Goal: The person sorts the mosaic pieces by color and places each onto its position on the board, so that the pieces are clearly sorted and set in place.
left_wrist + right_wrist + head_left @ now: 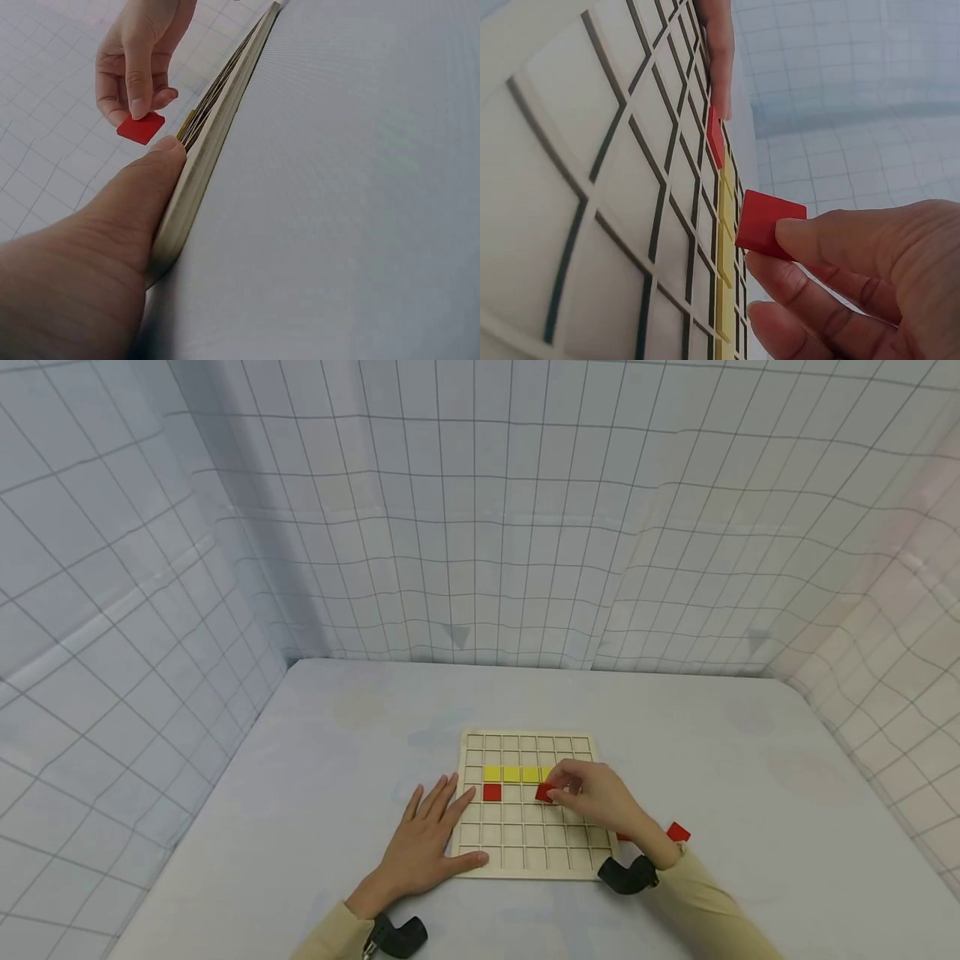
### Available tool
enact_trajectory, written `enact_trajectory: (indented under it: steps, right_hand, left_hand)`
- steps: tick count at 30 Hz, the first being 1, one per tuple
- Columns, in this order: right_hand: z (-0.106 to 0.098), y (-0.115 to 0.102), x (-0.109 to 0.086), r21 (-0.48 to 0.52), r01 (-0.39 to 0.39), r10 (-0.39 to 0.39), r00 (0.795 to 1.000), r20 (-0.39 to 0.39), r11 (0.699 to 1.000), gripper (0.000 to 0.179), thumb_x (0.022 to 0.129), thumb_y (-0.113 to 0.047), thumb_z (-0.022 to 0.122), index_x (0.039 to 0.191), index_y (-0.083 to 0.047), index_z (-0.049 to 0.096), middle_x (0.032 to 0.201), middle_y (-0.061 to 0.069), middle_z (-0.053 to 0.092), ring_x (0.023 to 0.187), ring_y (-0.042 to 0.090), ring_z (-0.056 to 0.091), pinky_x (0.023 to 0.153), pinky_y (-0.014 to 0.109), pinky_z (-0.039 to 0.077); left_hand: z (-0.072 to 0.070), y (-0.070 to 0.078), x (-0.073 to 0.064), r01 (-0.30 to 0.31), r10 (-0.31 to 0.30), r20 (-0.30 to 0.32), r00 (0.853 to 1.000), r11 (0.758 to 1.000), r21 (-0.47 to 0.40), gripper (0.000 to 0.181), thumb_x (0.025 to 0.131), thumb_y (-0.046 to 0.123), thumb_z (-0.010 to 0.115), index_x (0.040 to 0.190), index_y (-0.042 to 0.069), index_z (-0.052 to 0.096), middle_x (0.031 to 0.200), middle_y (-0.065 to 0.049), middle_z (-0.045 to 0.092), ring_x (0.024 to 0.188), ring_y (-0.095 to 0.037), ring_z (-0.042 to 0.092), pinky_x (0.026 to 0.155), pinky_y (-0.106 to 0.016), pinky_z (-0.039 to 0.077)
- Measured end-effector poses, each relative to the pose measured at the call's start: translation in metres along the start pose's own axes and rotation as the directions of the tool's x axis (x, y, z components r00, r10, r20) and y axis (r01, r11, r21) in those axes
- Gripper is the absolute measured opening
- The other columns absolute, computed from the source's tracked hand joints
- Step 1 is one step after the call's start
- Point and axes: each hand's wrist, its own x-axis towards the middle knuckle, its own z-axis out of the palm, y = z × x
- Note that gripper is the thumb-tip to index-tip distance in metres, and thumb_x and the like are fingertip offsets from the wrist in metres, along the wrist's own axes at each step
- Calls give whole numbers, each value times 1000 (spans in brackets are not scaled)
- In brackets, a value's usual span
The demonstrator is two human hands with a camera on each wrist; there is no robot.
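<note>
A cream grid board (pixel 534 859) with raised square cells lies on the table. Yellow square tiles (pixel 512 774) fill a row of its cells, and one red tile (pixel 492 792) sits in the cell below the leftmost of them. Between thumb and fingers, my right hand (pixel 592 795) pinches another red tile (pixel 763 223), held tilted over the board near the yellow row. My left hand (pixel 427 843) lies with fingers spread at the board's left side, its thumb (pixel 161 161) on the board's edge in the left wrist view.
To the right of the board, partly behind my right wrist, lie loose red tiles (pixel 678 832). A whitish cloth covers the table (pixel 360 727). White sheets with a dark grid (pixel 480 527) hang behind it and along both sides.
</note>
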Motion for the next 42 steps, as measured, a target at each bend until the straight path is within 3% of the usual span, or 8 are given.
enact_trajectory:
  steps: [6,29,42]
  right_hand:
    - [9,-7,8,-5,29,-29,1000,5,1000,10,82,-15,75,83,-19,66,77,-14,60,65,7,50,56,24,44]
    - [32,-25,24,-92,-35,33,999,-22,995,8,82,-18,76,81,-22,69,74,-14,62,62,7,48,52,23,41]
    - [36,-22,29,-117,-84,82,996,-25,989,5,85,-21,73,81,-19,73,76,-14,62,62,7,49,53,24,42]
  left_hand:
    - [-1,0,0,2,-2,3,1000,1000,6,91,83,72,49,151,15,28,155,-13,19,143,-26,9,112,-50,2]
    - [2,1,1,-17,17,-41,999,1000,6,90,83,71,50,150,14,32,153,-15,24,142,-29,14,111,-52,5]
    - [0,1,1,0,0,-1,1000,1000,18,91,83,73,47,152,16,27,155,-13,20,143,-26,10,112,-50,2]
